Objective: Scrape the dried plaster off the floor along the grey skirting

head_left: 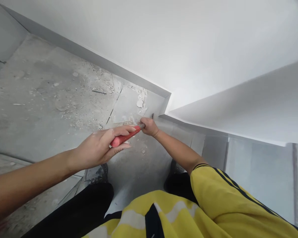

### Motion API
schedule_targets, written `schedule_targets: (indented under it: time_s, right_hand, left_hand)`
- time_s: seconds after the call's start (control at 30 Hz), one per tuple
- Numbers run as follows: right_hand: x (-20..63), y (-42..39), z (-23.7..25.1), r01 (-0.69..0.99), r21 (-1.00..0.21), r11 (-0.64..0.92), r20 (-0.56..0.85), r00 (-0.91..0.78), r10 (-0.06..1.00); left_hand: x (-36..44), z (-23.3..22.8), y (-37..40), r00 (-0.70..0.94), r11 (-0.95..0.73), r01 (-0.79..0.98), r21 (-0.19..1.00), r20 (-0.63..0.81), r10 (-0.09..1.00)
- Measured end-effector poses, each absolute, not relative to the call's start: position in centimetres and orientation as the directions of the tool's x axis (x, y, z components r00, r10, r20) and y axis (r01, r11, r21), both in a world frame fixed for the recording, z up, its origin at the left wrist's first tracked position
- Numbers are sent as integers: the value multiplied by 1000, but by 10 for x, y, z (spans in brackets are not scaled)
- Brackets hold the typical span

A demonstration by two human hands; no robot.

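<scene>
A tool with a red handle (127,136) and a grey metal shaft (142,126) slants across the middle of the view. My left hand (99,145) grips the red handle near its butt end, fingers over the top and thumb below. Farther along, my right hand (149,126) is wrapped round the shaft in a fist. Just beyond that fist, a thin dark edge (152,116) shows near the floor; whether it belongs to the tool I cannot tell. The tool's working end is mostly hidden by my right hand.
A white wall (149,39) with a grey skirting strip (89,56) runs across the top, with a corner right of centre. White flakes (140,100) and grit lie on the dusty grey floor (52,115). A thin dark strip (99,92) lies at left. My legs (89,205) flank the work spot.
</scene>
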State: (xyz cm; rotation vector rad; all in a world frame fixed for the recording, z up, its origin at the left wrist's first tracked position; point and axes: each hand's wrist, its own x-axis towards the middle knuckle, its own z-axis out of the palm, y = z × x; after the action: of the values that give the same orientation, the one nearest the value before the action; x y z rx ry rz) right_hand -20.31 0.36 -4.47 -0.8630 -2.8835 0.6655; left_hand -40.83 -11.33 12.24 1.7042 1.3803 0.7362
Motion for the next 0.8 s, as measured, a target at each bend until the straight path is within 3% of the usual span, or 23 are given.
schedule_targets:
  time_s: [0.23, 0.4, 0.63, 0.73, 0.8]
  right_hand:
    - [-219, 19, -45, 648, -358, 672, -91, -741, 666]
    - [-243, 19, -38, 508, -477, 717, -27, -824, 566]
    - [-225, 32, -47, 708, -343, 618, -46, -669, 742]
    - [-246, 41, -58, 660, -373, 652, -22, -709, 705]
    - [-279, 40, -59, 560, -435, 705, 7, -781, 625]
  left_hand:
    - [-421, 113, -95, 58, 3, 483, 876, -35, 998]
    - [-426, 127, -98, 93, -73, 502, 862, 30, 995]
    - [-427, 109, -80, 25, 30, 395, 918, -43, 999]
    - [-432, 110, -85, -64, 94, 442, 892, -73, 995]
    - [-437, 125, -94, -153, 143, 502, 853, -75, 985]
